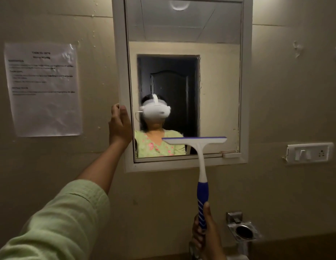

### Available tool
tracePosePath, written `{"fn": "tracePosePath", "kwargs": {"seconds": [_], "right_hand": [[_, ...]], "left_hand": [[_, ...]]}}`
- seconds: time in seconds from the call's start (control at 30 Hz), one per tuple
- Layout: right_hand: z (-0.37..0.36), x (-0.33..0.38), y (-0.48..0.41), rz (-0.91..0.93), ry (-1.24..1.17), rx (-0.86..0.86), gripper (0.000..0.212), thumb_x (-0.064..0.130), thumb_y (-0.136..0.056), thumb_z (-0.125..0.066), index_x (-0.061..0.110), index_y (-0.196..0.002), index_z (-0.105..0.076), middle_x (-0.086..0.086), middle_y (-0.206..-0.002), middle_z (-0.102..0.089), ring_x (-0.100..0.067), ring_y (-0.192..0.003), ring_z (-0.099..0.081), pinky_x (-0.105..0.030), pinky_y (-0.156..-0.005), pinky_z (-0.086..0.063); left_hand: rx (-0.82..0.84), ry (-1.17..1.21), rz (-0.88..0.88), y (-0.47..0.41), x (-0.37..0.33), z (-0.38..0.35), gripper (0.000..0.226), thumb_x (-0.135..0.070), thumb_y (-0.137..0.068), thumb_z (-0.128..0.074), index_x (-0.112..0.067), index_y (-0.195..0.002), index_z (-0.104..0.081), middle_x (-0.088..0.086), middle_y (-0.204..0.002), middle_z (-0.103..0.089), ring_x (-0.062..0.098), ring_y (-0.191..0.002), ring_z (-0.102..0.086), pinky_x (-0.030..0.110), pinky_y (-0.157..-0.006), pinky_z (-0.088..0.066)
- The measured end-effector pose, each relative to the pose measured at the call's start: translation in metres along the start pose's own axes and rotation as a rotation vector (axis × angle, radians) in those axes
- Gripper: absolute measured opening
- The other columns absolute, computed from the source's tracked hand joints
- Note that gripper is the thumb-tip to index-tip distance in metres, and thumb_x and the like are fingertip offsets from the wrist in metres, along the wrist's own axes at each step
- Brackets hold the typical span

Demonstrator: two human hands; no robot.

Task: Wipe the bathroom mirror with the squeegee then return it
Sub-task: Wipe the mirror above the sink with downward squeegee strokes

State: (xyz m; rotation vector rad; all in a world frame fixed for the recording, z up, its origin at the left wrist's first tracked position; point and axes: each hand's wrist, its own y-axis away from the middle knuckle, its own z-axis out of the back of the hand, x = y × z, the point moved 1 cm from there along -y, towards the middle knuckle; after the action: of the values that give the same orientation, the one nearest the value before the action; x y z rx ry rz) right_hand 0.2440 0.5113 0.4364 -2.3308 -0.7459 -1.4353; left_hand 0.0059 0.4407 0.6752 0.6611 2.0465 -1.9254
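A white-framed mirror hangs on the beige wall ahead. The squeegee is white with a blue handle; its wide blade lies level against the lower right of the glass. My right hand is shut on the blue handle at the bottom of the view, thumb up along the grip. My left hand reaches up and holds the left edge of the mirror frame, fingers curled over it. The glass reflects a person in a green flowered top wearing a white headset.
A printed paper sheet is stuck to the wall left of the mirror. A white switch and socket plate sits to the right. Below it a metal soap holder juts from the wall, close to my right hand.
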Motion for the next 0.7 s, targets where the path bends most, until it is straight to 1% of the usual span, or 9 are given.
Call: {"fn": "tracePosePath", "kwargs": {"seconds": [0.07, 0.13, 0.2, 0.33, 0.43, 0.53, 0.6, 0.7], "right_hand": [[0.003, -0.007, 0.004, -0.051, 0.006, -0.007, 0.059, 0.064, -0.066, -0.046, 0.007, -0.054, -0.044, -0.003, -0.038, -0.034, -0.013, -0.027, -0.029, -0.017, -0.034, -0.025], [0.004, -0.005, 0.007, -0.067, 0.003, -0.007, 0.06, 0.064, -0.066, -0.046, 0.005, -0.054, -0.043, -0.003, -0.038, -0.033, -0.014, -0.025, -0.029, -0.016, -0.032, -0.026], [0.003, 0.002, 0.007, -0.04, -0.002, 0.009, 0.059, 0.065, -0.067, -0.047, 0.007, -0.053, -0.045, -0.002, -0.038, -0.034, -0.013, -0.026, -0.03, -0.015, -0.033, -0.026], [-0.003, 0.012, 0.007, 0.052, 0.005, 0.041, 0.056, 0.065, -0.072, -0.047, 0.012, -0.053, -0.048, 0.001, -0.04, -0.037, -0.01, -0.029, -0.031, -0.016, -0.032, -0.027], [0.003, 0.004, 0.007, 0.015, 0.061, -0.006, 0.057, 0.066, -0.071, -0.045, 0.011, -0.056, -0.046, 0.0, -0.041, -0.037, -0.011, -0.03, -0.031, -0.017, -0.034, -0.027], [0.012, -0.015, 0.012, -0.088, 0.097, -0.046, 0.059, 0.066, -0.067, -0.044, 0.007, -0.059, -0.046, -0.001, -0.04, -0.038, -0.013, -0.03, -0.032, -0.018, -0.034, -0.028], [0.012, -0.022, 0.016, -0.132, 0.068, -0.045, 0.059, 0.065, -0.065, -0.046, 0.006, -0.059, -0.046, -0.002, -0.04, -0.037, -0.013, -0.029, -0.032, -0.017, -0.035, -0.028], [0.004, -0.014, 0.019, -0.106, 0.015, -0.015, 0.059, 0.066, -0.066, -0.048, 0.008, -0.058, -0.046, -0.001, -0.04, -0.036, -0.012, -0.029, -0.031, -0.017, -0.034, -0.026]], "left_hand": [[-0.003, 0.004, 0.0, 0.0, 0.0, 0.0, 0.039, -0.038, -0.097, -0.023, -0.006, -0.1, -0.046, 0.0, -0.072, -0.046, 0.022, -0.068, -0.044, 0.028, -0.058, -0.022], [-0.002, 0.009, 0.008, 0.0, 0.001, -0.001, 0.038, -0.038, -0.096, -0.023, -0.008, -0.098, -0.045, -0.002, -0.068, -0.044, 0.023, -0.067, -0.043, 0.028, -0.058, -0.022], [-0.001, 0.007, 0.013, 0.0, 0.001, -0.001, 0.038, -0.041, -0.095, -0.022, -0.009, -0.096, -0.044, -0.006, -0.064, -0.042, 0.022, -0.064, -0.042, 0.028, -0.057, -0.021], [-0.005, 0.012, 0.02, 0.0, 0.0, 0.0, 0.038, -0.04, -0.096, -0.023, -0.009, -0.097, -0.045, -0.005, -0.064, -0.043, 0.022, -0.065, -0.043, 0.028, -0.057, -0.021], [-0.003, 0.029, 0.019, 0.0, -0.001, 0.0, 0.037, -0.039, -0.096, -0.024, -0.008, -0.094, -0.044, -0.009, -0.062, -0.042, 0.022, -0.064, -0.041, 0.028, -0.057, -0.021], [-0.003, 0.021, 0.02, 0.0, 0.0, 0.0, 0.038, -0.039, -0.096, -0.023, -0.008, -0.095, -0.044, -0.007, -0.063, -0.041, 0.022, -0.064, -0.042, 0.028, -0.057, -0.021], [-0.007, 0.016, 0.016, 0.0, 0.0, -0.001, 0.038, -0.038, -0.096, -0.024, -0.006, -0.097, -0.045, -0.001, -0.068, -0.045, 0.022, -0.066, -0.043, 0.028, -0.058, -0.022], [-0.017, 0.016, 0.003, 0.0, -0.002, 0.0, 0.037, -0.034, -0.097, -0.025, -0.003, -0.098, -0.045, 0.003, -0.074, -0.047, 0.022, -0.068, -0.043, 0.027, -0.059, -0.021]]}}
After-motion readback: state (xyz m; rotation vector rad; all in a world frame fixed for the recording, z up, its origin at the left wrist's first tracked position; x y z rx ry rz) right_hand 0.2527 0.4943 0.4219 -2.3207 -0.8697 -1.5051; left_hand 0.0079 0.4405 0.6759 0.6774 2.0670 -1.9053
